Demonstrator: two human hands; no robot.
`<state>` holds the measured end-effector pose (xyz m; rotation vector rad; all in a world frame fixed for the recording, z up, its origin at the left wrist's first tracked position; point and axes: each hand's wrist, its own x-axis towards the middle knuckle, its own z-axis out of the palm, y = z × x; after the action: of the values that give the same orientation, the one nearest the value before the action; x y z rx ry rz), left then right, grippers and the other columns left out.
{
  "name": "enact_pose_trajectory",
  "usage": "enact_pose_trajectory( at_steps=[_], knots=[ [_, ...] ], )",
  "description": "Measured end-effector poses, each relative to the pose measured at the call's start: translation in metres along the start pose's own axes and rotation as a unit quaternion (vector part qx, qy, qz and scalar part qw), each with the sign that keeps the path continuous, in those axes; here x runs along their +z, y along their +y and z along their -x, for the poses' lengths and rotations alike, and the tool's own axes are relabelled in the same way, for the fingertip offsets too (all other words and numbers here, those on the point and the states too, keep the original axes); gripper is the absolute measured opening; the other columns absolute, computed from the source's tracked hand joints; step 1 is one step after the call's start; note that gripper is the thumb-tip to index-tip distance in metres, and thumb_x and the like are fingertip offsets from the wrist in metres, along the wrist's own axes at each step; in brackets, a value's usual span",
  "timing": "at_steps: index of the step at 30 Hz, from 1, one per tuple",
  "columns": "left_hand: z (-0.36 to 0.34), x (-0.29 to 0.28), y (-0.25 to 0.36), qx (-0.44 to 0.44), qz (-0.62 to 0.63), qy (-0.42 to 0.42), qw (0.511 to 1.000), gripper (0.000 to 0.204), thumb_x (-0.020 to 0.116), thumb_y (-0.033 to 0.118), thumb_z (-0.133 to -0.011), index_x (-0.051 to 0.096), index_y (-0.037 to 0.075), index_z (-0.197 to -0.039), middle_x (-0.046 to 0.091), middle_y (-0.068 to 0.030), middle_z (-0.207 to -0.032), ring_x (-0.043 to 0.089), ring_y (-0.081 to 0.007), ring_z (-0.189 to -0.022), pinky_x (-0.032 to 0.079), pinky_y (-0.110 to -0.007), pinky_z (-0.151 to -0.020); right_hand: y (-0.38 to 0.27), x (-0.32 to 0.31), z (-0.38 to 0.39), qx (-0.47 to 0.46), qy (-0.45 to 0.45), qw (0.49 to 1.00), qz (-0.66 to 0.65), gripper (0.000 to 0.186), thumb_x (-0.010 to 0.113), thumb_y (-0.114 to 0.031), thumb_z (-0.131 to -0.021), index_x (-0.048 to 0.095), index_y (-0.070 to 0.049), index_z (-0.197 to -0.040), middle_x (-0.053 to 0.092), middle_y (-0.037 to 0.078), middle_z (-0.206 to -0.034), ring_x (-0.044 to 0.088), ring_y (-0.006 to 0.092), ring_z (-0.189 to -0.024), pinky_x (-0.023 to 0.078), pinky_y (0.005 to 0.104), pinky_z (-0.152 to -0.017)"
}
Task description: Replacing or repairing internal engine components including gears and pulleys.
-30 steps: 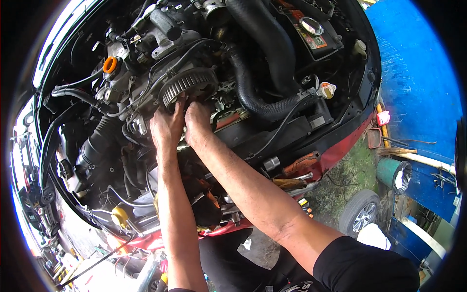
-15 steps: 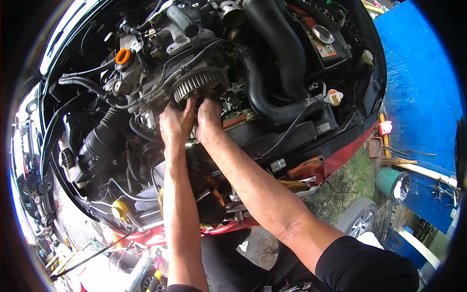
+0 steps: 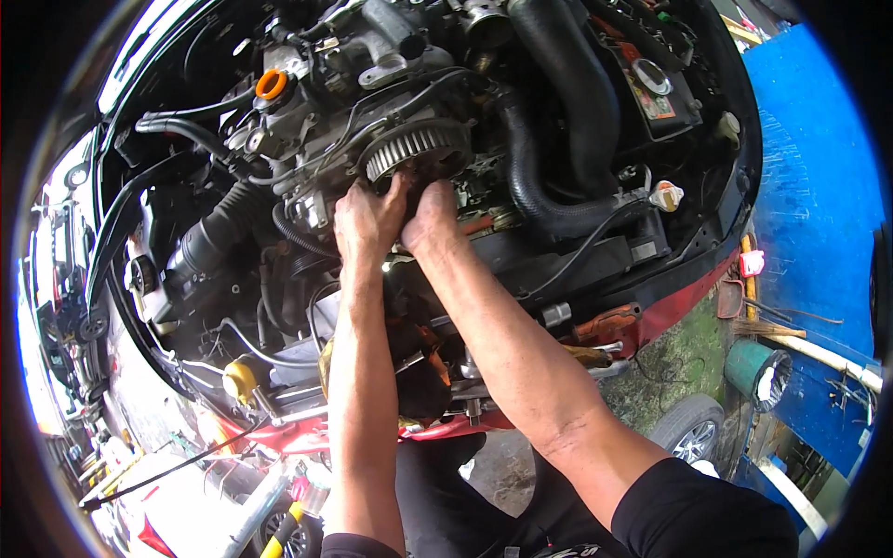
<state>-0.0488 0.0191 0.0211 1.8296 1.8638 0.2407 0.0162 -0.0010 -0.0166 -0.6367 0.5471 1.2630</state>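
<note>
Below the rim of a toothed pulley (image 3: 414,149) at the front of the engine, both of my hands work close together. My left hand (image 3: 366,221) has its fingers curled, with the thumb raised against the pulley's lower edge. Just beside it, my right hand (image 3: 432,216) is closed, its fingertips turned inward and hidden behind the hand. Whatever the two hands grip lies in the dark gap under the pulley and cannot be made out. The fingertips look darkened.
Thick black hoses (image 3: 572,102) run right of the pulley, near a battery (image 3: 656,98). An orange ring-shaped cap (image 3: 271,85) sits upper left. Tools, including a metal socket (image 3: 556,314), lie along the front edge. A wheel (image 3: 693,430) and green bin (image 3: 755,372) stand at right.
The whole view has shifted, so the engine and my hands appear slightly farther right. Both hands stay at the pulley's lower edge, with little visible change in their grip.
</note>
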Motion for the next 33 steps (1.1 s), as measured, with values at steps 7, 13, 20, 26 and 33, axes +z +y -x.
enact_pose_trajectory(
  at_steps=[7,13,20,26,33],
  knots=[
    [0.002,-0.003,0.001,-0.009,0.008,0.000,1.000,0.074,0.058,0.062,-0.078,0.064,-0.006,-0.109,0.062,-0.0340,-0.101,0.059,-0.0445,-0.104,0.046,-0.047,-0.091,0.000,0.000,0.004,-0.048,0.027,0.986,0.159,0.045,0.035,-0.018,-0.091,0.047,-0.001,-0.131,0.052,0.014,-0.128,0.050,0.0248,-0.116,0.039,0.0383,-0.101],
    [0.001,-0.001,0.000,0.015,0.032,0.004,0.999,0.075,0.057,0.064,-0.079,0.066,-0.007,-0.101,0.063,-0.0339,-0.095,0.060,-0.0455,-0.099,0.047,-0.047,-0.088,0.002,-0.007,-0.002,-0.003,0.046,0.994,0.095,0.044,0.035,-0.020,-0.092,0.047,-0.001,-0.130,0.054,0.012,-0.125,0.052,0.0250,-0.114,0.041,0.0377,-0.099],
    [-0.001,0.000,-0.002,0.014,0.038,-0.009,0.999,0.073,0.059,0.060,-0.079,0.066,-0.011,-0.096,0.063,-0.0344,-0.089,0.061,-0.0464,-0.096,0.048,-0.047,-0.087,0.004,-0.008,-0.009,-0.021,0.009,0.998,0.063,0.043,0.037,-0.015,-0.091,0.046,0.000,-0.130,0.053,0.013,-0.127,0.050,0.0246,-0.118,0.040,0.0388,-0.101],
    [-0.002,0.000,-0.003,0.026,0.024,-0.012,0.999,0.068,0.060,0.055,-0.078,0.067,-0.010,-0.095,0.064,-0.0326,-0.089,0.062,-0.0440,-0.095,0.048,-0.047,-0.086,0.001,-0.001,-0.005,-0.066,0.055,0.972,0.219,0.042,0.035,-0.017,-0.093,0.048,-0.002,-0.130,0.055,0.011,-0.126,0.053,0.0242,-0.114,0.041,0.0373,-0.101],
    [-0.004,0.001,-0.011,0.017,0.027,-0.029,0.999,0.067,0.061,0.056,-0.077,0.068,-0.010,-0.087,0.064,-0.0335,-0.087,0.064,-0.0442,-0.091,0.052,-0.046,-0.082,0.003,0.000,0.002,-0.064,0.021,0.982,0.176,0.038,0.035,-0.012,-0.093,0.052,0.000,-0.125,0.055,0.013,-0.126,0.051,0.0228,-0.116,0.039,0.0377,-0.103]
  ],
)
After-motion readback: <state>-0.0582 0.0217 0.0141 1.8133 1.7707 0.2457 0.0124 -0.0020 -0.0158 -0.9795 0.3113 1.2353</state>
